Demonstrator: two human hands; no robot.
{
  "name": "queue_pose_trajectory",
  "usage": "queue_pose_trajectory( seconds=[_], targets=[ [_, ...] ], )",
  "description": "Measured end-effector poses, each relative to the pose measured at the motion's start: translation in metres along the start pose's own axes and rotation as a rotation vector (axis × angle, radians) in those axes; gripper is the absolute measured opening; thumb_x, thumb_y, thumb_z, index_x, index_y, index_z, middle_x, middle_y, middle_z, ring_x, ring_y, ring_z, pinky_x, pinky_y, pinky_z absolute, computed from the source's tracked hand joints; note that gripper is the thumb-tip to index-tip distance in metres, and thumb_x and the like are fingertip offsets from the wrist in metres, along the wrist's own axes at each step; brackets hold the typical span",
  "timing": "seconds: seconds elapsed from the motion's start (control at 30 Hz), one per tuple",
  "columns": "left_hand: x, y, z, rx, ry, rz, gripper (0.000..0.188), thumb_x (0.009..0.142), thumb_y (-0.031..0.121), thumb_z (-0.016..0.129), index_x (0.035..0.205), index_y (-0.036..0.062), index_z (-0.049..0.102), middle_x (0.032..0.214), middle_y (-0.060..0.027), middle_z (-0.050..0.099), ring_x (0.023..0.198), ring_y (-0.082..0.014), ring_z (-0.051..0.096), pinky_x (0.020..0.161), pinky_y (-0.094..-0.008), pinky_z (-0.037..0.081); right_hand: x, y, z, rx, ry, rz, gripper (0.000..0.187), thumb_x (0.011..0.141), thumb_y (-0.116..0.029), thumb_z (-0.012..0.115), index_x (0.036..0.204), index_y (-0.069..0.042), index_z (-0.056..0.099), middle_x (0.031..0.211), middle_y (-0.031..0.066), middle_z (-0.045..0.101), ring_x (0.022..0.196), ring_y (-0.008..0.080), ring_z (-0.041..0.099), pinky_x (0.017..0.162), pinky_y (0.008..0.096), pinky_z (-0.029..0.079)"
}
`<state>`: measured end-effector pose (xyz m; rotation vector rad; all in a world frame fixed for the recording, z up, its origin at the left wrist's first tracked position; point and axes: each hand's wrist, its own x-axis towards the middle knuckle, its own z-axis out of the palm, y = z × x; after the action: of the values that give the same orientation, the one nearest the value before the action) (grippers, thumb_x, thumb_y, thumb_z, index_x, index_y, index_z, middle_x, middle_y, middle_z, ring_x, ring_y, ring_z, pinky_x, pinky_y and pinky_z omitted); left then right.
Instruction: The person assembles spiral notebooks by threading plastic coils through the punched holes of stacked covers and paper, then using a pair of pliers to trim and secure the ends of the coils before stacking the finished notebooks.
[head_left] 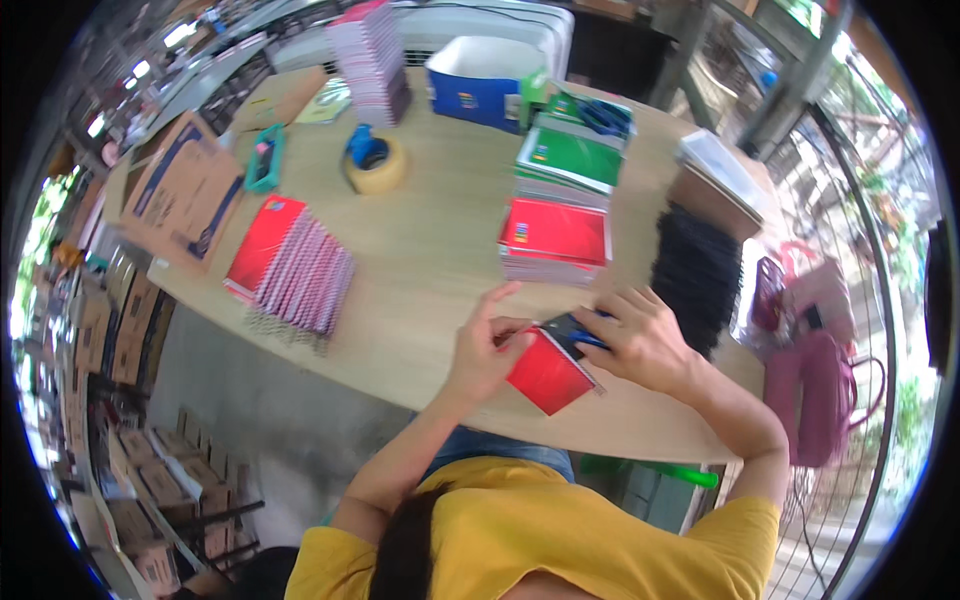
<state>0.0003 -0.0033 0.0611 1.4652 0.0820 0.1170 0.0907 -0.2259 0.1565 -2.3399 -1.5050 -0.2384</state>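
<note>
Red spiral-bound notebook (552, 376), held over the near edge of the pale worktop (440, 250), between the wearer's two bare hands; whether it rests on the surface cannot be told. Its long axis runs slantwise, from about 11 o'clock to 4 o'clock. The binding lies along the edge facing 1 to 2 o'clock, and one end of the coil projects slightly at the 4 o'clock corner. Left hand (484, 345): the grip is closed, thumb and finger pinching the cover near its upper corner, so that the notebook extends toward 4 o'clock from the fingertips. Right hand (640, 340): the grip is closed around a dark hand tool with blue parts (578, 337), its exact kind blurred; from this hand the notebook lies toward 8 o'clock. The left hand is the nearer, being in contact with the cover; the right is the one on the bound side. The tool lies close against the coil edge, though contact cannot be confirmed. Relative to the notebook, a red notebook stack (555, 235) stands at 12 o'clock, a pile of coil-bound red notebooks (300, 265) at 10 o'clock, and a black bristly heap (695, 275) at 2 o'clock.
</note>
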Motion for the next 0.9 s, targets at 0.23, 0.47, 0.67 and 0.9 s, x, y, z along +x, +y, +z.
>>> queue_pose_trajectory(
  seconds=[0.23, 0.47, 0.67, 0.9],
  targets=[
    [-0.015, 0.045, -0.016, 0.163, 0.125, 0.114, 0.044, 0.096, 0.003, 0.068, 0.139, 0.0068, 0.058, 0.102, -0.0012, 0.066, 0.085, -0.0065, 0.062, 0.075, -0.0226, 0.052, -0.023, -0.004, -0.010, 0.313, 0.188, 0.324, 0.038, 0.076, -0.003, 0.080, 0.113, 0.000, 0.074, 0.103, 0.0183, 0.070, 0.092, 0.0320, 0.068, 0.084, 0.0370, 0.054],
    [-0.026, 0.167, -0.191, 0.383, 0.994, 0.577, 0.030, 0.096, 0.004, 0.065, 0.125, -0.0023, 0.066, 0.112, -0.0082, 0.070, 0.089, -0.0102, 0.064, 0.080, -0.0232, 0.052, -0.083, 0.024, -0.021, 0.514, 0.388, 0.644, 0.039, 0.090, -0.007, 0.070, 0.126, 0.007, 0.066, 0.107, 0.0050, 0.061, 0.097, 0.0121, 0.056, 0.087, 0.0240, 0.043],
    [-0.029, 0.143, -0.273, 0.560, 1.189, 0.388, 0.028, 0.090, 0.005, 0.068, 0.117, 0.0020, 0.072, 0.108, -0.0104, 0.072, 0.086, -0.0153, 0.066, 0.083, -0.0285, 0.053, -0.106, 0.022, 0.012, 0.582, 0.339, 0.787, 0.037, 0.091, -0.005, 0.068, 0.125, 0.008, 0.066, 0.102, 0.0011, 0.059, 0.089, 0.0097, 0.053, 0.081, 0.0230, 0.043],
    [-0.029, 0.155, -0.249, 1.082, 1.168, -0.033, 0.030, 0.084, 0.008, 0.074, 0.114, 0.0117, 0.074, 0.114, -0.0171, 0.071, 0.105, -0.0298, 0.065, 0.098, -0.0406, 0.049, -0.126, -0.006, 0.049, 0.213, 0.275, 0.685, 0.040, 0.073, -0.001, 0.077, 0.113, 0.002, 0.073, 0.102, 0.0153, 0.068, 0.097, 0.0304, 0.064, 0.090, 0.0393, 0.051]
  ],
)
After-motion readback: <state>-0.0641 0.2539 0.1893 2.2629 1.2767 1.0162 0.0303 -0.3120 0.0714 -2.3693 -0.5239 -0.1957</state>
